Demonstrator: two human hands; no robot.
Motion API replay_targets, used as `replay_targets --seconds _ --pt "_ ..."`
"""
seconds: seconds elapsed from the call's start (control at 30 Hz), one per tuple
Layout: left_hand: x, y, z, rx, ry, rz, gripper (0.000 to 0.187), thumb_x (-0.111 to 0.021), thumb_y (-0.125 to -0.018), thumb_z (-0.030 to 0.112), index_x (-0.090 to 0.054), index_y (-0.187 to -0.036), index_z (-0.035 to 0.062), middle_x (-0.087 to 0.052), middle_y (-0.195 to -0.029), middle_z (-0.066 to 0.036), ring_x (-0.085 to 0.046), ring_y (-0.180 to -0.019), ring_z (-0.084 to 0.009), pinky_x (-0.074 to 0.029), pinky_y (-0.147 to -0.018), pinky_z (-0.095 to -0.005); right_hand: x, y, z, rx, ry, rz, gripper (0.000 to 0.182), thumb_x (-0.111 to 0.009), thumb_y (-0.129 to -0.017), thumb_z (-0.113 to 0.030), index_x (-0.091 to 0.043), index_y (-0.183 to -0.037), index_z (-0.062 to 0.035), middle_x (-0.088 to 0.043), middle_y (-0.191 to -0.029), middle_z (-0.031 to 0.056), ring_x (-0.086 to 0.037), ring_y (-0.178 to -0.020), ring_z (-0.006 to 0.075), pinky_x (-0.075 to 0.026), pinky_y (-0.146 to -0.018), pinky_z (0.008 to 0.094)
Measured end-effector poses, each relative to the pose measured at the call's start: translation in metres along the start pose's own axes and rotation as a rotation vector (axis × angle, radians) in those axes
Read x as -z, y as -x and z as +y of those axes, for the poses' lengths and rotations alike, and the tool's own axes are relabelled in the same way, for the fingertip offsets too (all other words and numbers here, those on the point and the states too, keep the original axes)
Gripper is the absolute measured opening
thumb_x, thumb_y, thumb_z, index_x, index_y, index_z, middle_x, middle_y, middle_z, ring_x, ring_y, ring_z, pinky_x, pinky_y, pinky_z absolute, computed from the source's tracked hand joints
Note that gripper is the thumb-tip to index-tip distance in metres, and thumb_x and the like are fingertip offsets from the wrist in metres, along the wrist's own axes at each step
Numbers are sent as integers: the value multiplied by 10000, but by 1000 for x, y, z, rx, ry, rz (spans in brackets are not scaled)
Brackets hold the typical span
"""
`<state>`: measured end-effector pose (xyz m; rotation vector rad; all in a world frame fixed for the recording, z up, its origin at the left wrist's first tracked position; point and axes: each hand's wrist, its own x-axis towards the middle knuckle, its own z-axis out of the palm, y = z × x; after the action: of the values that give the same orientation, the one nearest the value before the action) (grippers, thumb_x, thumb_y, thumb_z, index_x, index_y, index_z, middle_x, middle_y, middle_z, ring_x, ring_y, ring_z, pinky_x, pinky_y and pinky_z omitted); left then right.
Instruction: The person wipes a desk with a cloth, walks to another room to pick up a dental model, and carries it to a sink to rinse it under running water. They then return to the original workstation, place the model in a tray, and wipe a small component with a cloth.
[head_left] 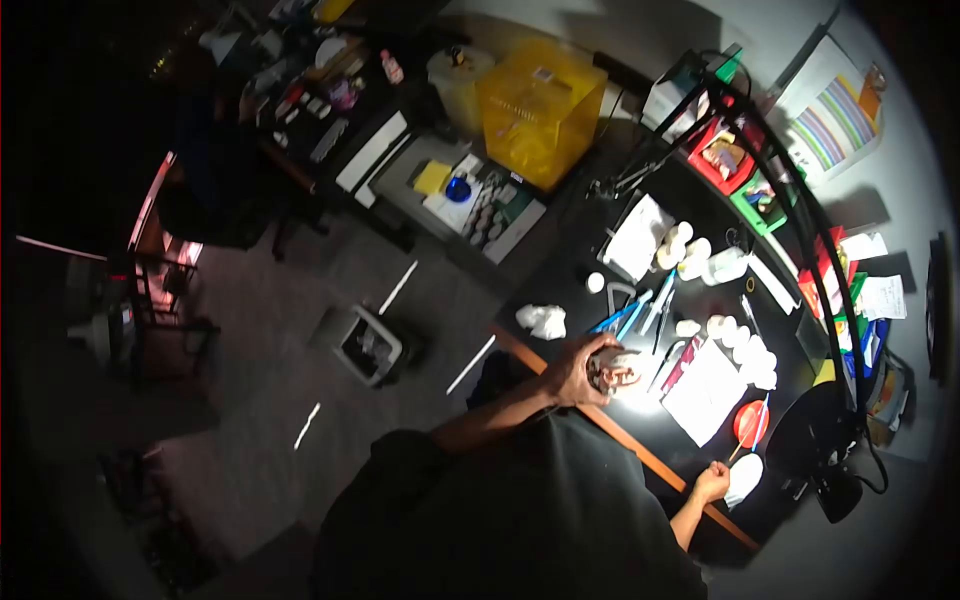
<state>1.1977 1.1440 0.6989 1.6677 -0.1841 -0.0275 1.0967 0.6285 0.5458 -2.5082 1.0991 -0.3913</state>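
Left of the work area, grey floor lies open between a small floor bin (368, 345) and the counter (580, 300), whose wooden front edge runs diagonally down to the right just in front of the person's body. A crumpled white tissue (541, 320) sits close to that edge. The left hand (578, 370) reaches over the edge, forearm bent across the chest, its fingers curled around a small pinkish-brown object (615, 370) held just above the counter under bright light. Just beyond it lie blue-handled tools (632, 312), with little bare counter between them. To the right is a white sheet (706, 390), then a red dish (751, 422). The right hand (712, 484) rests at the counter's edge, closed around a thin stick (742, 450) pointing towards the dish.
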Motion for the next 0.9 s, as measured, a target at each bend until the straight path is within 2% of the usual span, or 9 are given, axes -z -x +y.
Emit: replay_targets --seconds 0.1,0.17,0.4,0.47,0.5,0.57,0.7,0.77,0.9 --pt "-4 4 1 -130 -129 31 671 -841 -514 94 -552 -1116 42 -624 -1030 -132 -652 -908 -263 -534 -790 -354 2 6 -4 123 -44 26 123 -737 -833 -85 -709 -902 13 -712 -802 140 -668 -711 254 -525 -695 358" --pt "-1 9 14 -48 -112 -33 672 -877 -533 98 -554 -1121 50 -637 -1054 -106 -654 -959 -255 -537 -845 -365 -1 7 -2 114 -46 30 140 -727 -847 -81 -718 -947 16 -718 -832 147 -677 -733 263 -535 -714 363" --pt "-1 17 11 -38 -58 -19 553 -835 -580 68 -582 -1071 38 -634 -974 -97 -638 -879 -181 -526 -777 -324 16 29 -41 75 -93 159 152 -689 -868 -108 -737 -949 10 -724 -860 169 -689 -799 271 -543 -752 369" --pt "-9 13 -2 -185 -95 40 562 -831 -574 47 -583 -1079 38 -628 -972 -92 -626 -873 -171 -525 -757 -316 8 45 -52 132 -296 137 177 -642 -888 -93 -708 -943 62 -712 -877 175 -678 -804 255 -540 -802 372" --pt "-9 10 -5 -193 -91 7 572 -830 -560 43 -586 -1077 36 -619 -1002 -95 -618 -898 -168 -524 -764 -316 9 55 -64 315 -264 184 183 -653 -892 -104 -700 -952 62 -703 -910 149 -665 -816 226 -534 -811 348" --pt "-3 0 13 -245 -256 -86 625 -840 -487 53 -602 -1064 42 -616 -1036 -106 -637 -918 -235 -534 -809 -350 28 86 -112 175 -504 -127 180 -687 -900 -124 -702 -977 37 -678 -890 80 -625 -803 146 -521 -805 289" --pt "-13 -12 16 -287 -267 -266 611 -832 -503 115 -606 -1068 59 -600 -1038 -110 -627 -970 -289 -530 -837 -382 62 131 -206 156 -744 -774 174 -666 -929 -119 -700 -1052 -2 -673 -893 48 -623 -844 127 -518 -821 285" --pt "-20 -20 13 -295 -275 -332 627 -835 -486 120 -605 -1067 62 -597 -1040 -113 -620 -983 -296 -524 -847 -386 54 143 -229 244 -850 -945 312 -640 -949 -155 -628 -1234 -29 -649 -1019 78 -609 -953 149 -515 -842 291" --pt "-35 -27 7 -222 -253 -473 644 -850 -459 98 -612 -1054 34 -600 -1065 -114 -620 -993 -282 -515 -859 -361 45 150 -246 103 -1219 -1252 569 -589 -939 -98 -391 -1470 -57 -478 -1267 123 -558 -1102 200 -509 -889 320"
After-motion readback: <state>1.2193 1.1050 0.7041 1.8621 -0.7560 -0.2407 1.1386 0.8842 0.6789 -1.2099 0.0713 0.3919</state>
